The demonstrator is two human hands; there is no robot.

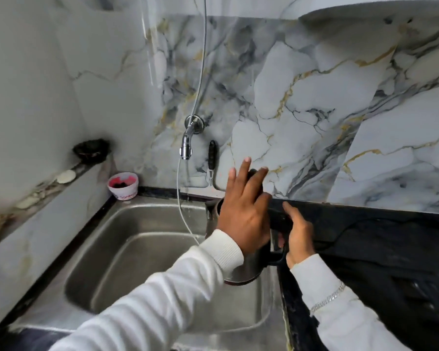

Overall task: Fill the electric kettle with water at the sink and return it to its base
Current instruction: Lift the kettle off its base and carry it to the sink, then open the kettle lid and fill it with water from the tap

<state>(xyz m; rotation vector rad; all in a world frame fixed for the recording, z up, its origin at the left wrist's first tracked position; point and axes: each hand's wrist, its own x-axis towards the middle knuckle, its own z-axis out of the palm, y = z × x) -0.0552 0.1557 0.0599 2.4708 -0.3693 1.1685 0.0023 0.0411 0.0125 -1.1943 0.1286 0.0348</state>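
Kettle held over the right side of the sink, both hands on it.

The right hand [298, 236] is clamped on the black handle of the steel kettle [246, 264], which hangs over the sink [137, 249]. The left hand [243, 211] reaches across the kettle's top, fingers spread and pointing up. A thin stream falls from the wall tap [188, 145]. A white cup [123, 184] in the corner bears pink lettering, "Sonko", partly cut off.

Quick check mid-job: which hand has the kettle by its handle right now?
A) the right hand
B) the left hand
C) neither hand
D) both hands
A: the right hand is wrapped round the black handle of the kettle over the sink, while the left hand is spread open at the kettle's top.
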